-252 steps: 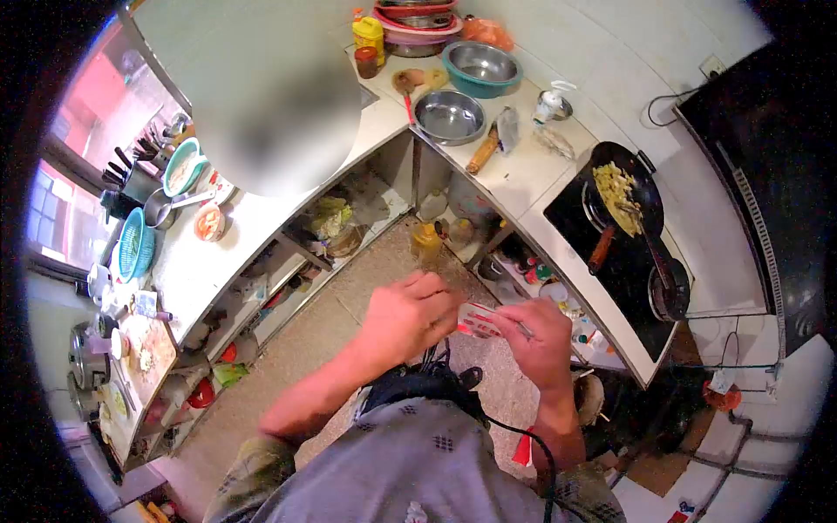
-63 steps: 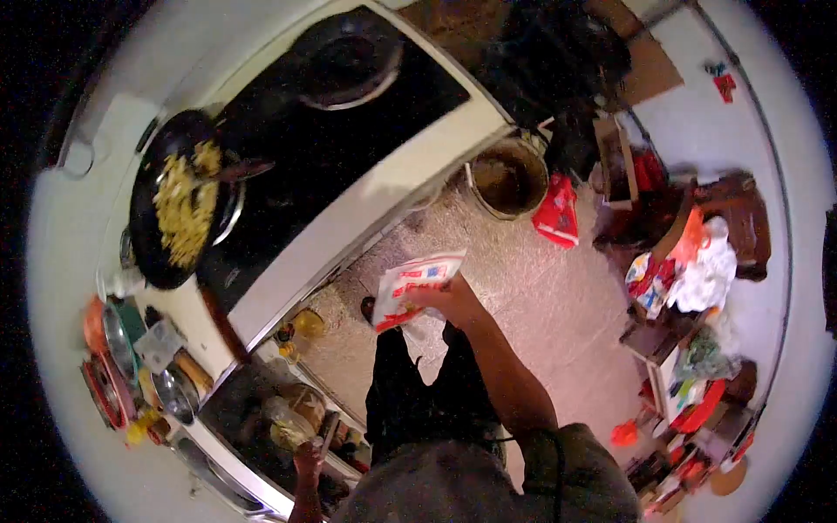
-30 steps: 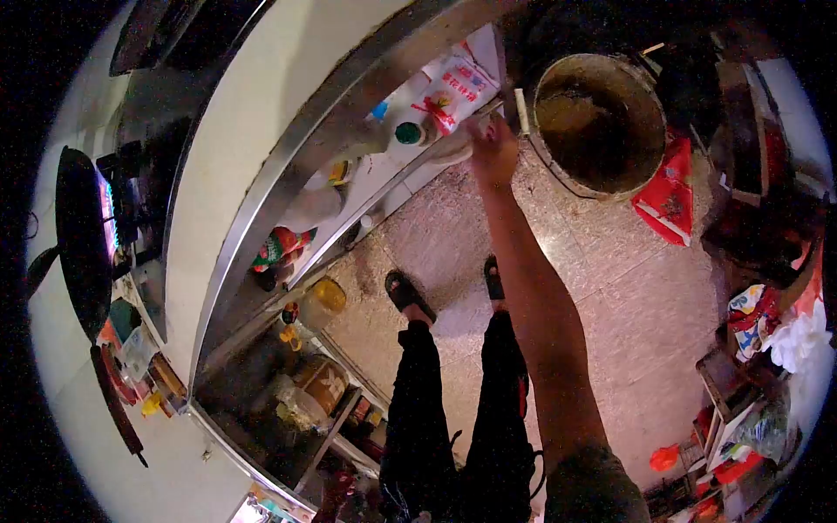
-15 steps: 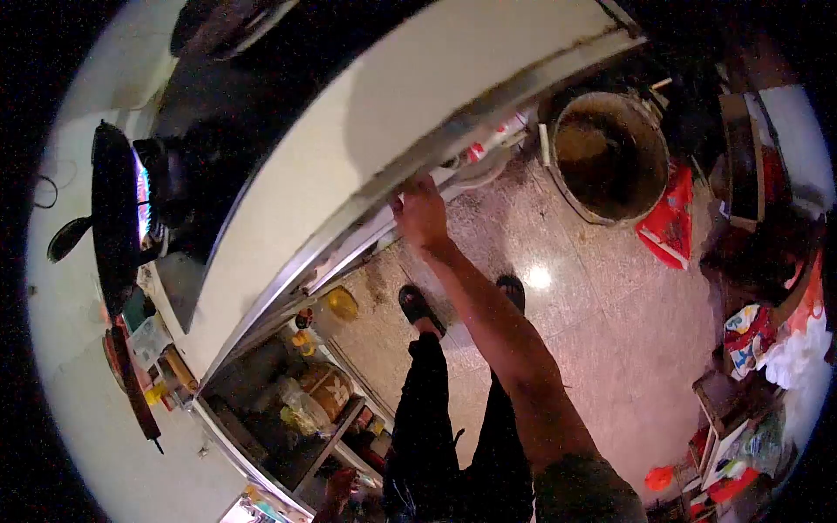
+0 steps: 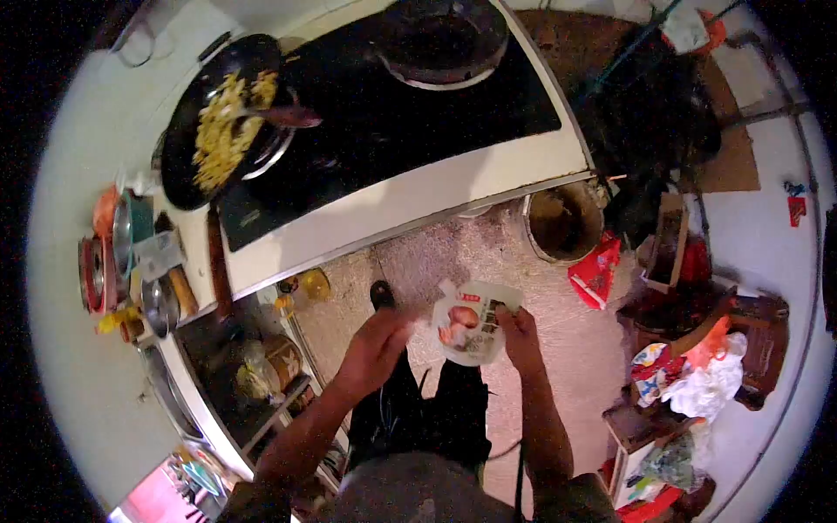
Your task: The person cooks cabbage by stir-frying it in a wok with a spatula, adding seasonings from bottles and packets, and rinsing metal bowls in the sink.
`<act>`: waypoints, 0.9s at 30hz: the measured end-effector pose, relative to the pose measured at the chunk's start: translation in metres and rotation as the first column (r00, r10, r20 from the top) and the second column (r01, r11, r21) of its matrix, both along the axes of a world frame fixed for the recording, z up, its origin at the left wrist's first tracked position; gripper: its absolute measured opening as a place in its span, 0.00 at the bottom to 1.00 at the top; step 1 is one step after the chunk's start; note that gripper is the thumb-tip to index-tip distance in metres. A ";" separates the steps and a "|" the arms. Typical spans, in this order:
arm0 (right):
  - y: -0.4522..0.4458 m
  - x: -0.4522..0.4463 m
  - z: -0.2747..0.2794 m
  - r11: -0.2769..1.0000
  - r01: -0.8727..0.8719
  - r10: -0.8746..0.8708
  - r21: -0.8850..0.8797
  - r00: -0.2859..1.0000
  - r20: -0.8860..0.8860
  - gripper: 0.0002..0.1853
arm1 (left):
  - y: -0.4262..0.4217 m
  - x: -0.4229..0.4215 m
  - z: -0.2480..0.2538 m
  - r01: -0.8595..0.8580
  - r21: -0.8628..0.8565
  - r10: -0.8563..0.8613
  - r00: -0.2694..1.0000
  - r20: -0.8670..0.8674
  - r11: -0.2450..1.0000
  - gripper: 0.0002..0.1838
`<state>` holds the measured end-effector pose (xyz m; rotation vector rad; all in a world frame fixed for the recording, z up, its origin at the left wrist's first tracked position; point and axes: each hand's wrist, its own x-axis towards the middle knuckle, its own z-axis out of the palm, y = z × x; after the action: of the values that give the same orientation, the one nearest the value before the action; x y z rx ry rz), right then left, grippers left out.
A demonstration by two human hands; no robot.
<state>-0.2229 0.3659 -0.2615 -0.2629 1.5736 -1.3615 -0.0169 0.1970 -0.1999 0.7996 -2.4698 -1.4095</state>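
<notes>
My right hand (image 5: 518,336) grips the right edge of a white pouch (image 5: 466,327) printed with a food picture and dark lettering. The pouch has a small spout-like corner at its upper left. Close to its left side is my left hand (image 5: 375,349), fingers curled together and partly blurred; whatever is in its fingertips is too small to make out. On the stove at upper left sits a black wok (image 5: 181,187) containing yellow food pieces (image 5: 228,131). A spatula (image 5: 288,116) with a reddish-brown handle lies across the food.
A dark pan (image 5: 440,44) stands on the black cooktop (image 5: 349,139). Below the counter are an open cabinet (image 5: 227,375) and a yellow bottle (image 5: 314,285). A large bucket (image 5: 534,244) and a red bag (image 5: 595,275) sit on the floor at right, near cluttered wooden furniture (image 5: 758,349).
The view has swung up to show the stovetop. One hand was at the counter's lower edge; now both hands are raised in front of my body, with the pouch in my right hand.
</notes>
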 end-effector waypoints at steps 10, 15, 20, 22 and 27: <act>-0.028 0.013 0.210 0.954 -0.253 0.214 -0.162 0.951 -0.223 0.15 | -0.039 0.022 0.215 0.035 -0.205 -0.078 0.976 -0.205 0.978 0.18; -0.082 0.071 0.261 0.893 -0.366 0.326 -0.262 0.927 -0.184 0.19 | -0.063 0.112 0.253 0.081 -0.237 -0.163 0.921 -0.354 0.968 0.14; -0.120 0.071 0.248 0.609 -0.636 0.705 -0.474 0.708 -0.044 0.30 | -0.069 0.123 0.262 -0.228 -0.178 0.128 0.886 -0.445 0.957 0.11; -0.142 0.094 0.239 0.638 -0.721 0.714 -0.270 0.685 -0.145 0.30 | -0.077 0.134 0.254 -0.298 -0.175 0.202 0.883 -0.423 0.938 0.12; -0.180 0.131 0.252 0.687 -0.727 0.683 0.016 0.638 -0.357 0.23 | -0.091 0.175 0.230 -0.538 0.029 0.523 0.802 -0.288 0.842 0.08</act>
<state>-0.0923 0.1856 -0.0093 -1.1342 1.4016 -0.7964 0.1583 0.1061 0.0302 1.0822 -1.8504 -1.1432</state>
